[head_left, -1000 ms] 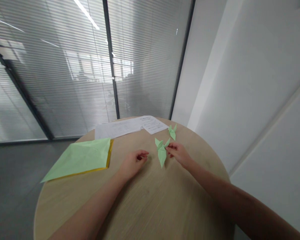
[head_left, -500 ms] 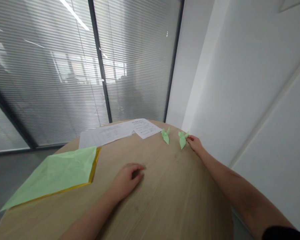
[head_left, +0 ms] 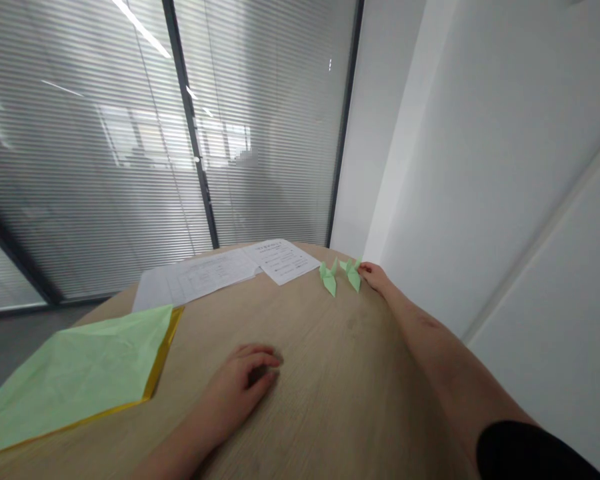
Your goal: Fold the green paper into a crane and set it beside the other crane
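Note:
Two light-green origami cranes stand close together at the far right of the table (head_left: 325, 373). My right hand (head_left: 375, 277) reaches to the right-hand origami crane (head_left: 351, 275), its fingers closed on the crane's right tip. Just left of it is the second origami crane (head_left: 329, 279), which neither hand touches. Nearer to me, my left hand (head_left: 247, 380) rests on the tabletop, empty, fingers loosely curved and the thumb apart from them.
Green paper sheets (head_left: 90, 367) with a yellow edge lie at the left of the table. Printed white sheets (head_left: 200, 275) and another printed page (head_left: 283, 260) spread along the far edge. A white wall (head_left: 505, 167) rises close on the right, a blind-covered glass partition (head_left: 275, 133) behind.
My right hand has brought the right-hand crane leftward, closer to the other one. The left hand stays on the table, and the view has shifted slightly.

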### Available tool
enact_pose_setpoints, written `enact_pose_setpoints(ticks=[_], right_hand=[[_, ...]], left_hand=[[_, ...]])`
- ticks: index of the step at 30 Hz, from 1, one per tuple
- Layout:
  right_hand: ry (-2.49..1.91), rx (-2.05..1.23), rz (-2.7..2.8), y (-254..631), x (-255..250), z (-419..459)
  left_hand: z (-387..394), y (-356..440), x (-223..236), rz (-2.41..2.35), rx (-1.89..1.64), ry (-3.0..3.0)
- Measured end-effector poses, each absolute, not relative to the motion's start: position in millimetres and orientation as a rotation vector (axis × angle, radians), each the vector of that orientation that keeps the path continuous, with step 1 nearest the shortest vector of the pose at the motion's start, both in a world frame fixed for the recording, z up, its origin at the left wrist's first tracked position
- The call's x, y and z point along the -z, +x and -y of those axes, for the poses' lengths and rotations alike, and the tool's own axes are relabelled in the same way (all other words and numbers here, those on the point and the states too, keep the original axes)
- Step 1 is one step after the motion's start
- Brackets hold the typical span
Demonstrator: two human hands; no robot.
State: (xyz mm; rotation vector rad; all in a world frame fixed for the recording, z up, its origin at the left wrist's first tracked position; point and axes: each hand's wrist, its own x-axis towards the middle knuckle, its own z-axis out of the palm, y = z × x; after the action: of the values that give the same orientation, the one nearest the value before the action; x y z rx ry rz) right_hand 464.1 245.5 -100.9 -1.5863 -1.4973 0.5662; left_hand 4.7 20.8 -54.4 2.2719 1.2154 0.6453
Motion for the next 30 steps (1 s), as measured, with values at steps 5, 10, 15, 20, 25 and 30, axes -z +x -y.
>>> enact_pose_setpoints(ticks=[5, 10, 15, 20, 25, 30], right_hand=[[-1.595, -0.551, 1.554, 466.9, 104.1, -253.6], [-1.599, -0.488, 1.545, 468.7, 102.0, -252.1], [-1.611, -0.451, 1.476, 466.4, 98.2, -249.8], [-1.582, -0.476, 1.423, 465.3, 97.5, -246.8], [-1.598, -0.467, 1.298, 468.6, 98.6, -247.4], [-1.617, -0.41, 1.102, 470.2, 96.7, -240.6]], left_hand=[[-20.5, 4.6, 52.2, -1.218, -0.632, 2.261], [-20.7, 4.2, 53.4, -1.22, -0.628, 2.265], [-21.5, 4.0, 55.4, -1.217, -0.633, 2.256], [-20.5, 4.4, 53.1, -1.208, -0.623, 2.251], [-21.5, 5.0, 52.6, -1.205, -0.618, 2.261], [-24.6, 3.1, 55.5, -1.176, -0.621, 2.287]])
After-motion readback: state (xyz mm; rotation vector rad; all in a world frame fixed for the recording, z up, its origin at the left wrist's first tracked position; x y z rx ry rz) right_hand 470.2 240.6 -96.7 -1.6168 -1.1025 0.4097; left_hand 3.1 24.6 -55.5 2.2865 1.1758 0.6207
